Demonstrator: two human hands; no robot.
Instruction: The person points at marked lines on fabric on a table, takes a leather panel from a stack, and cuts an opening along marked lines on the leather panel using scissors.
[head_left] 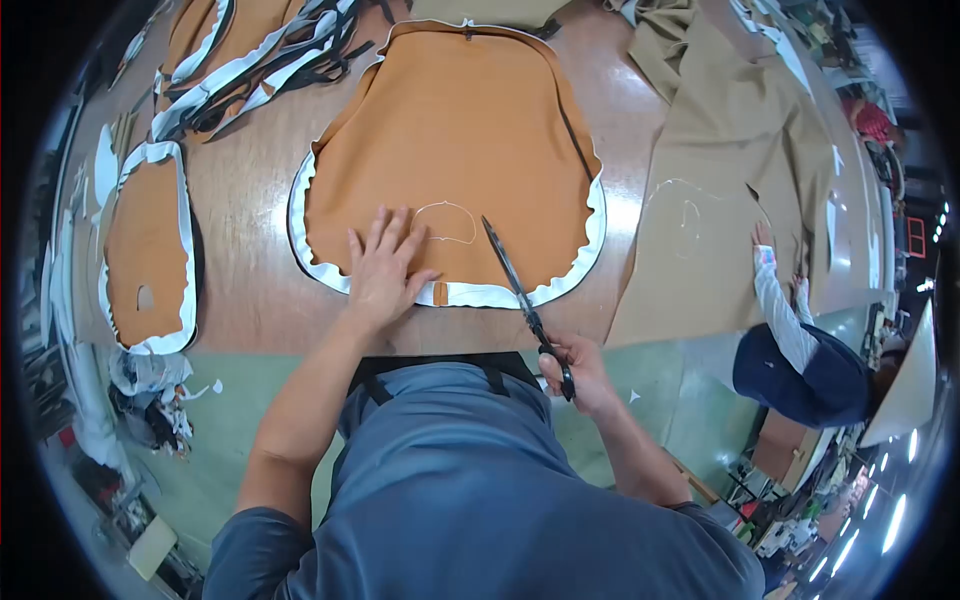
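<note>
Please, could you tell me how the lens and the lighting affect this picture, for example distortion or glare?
Head view: strong fisheye bending, with black corners; head view: pale glare on the table beside the orange panel; head view: bright lamps near the lower right edge; head view: scissors fairly clear.

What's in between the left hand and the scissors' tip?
In the head view, a half-round shape drawn on the orange panel lies between the left hand and the tip of the scissors.
</note>
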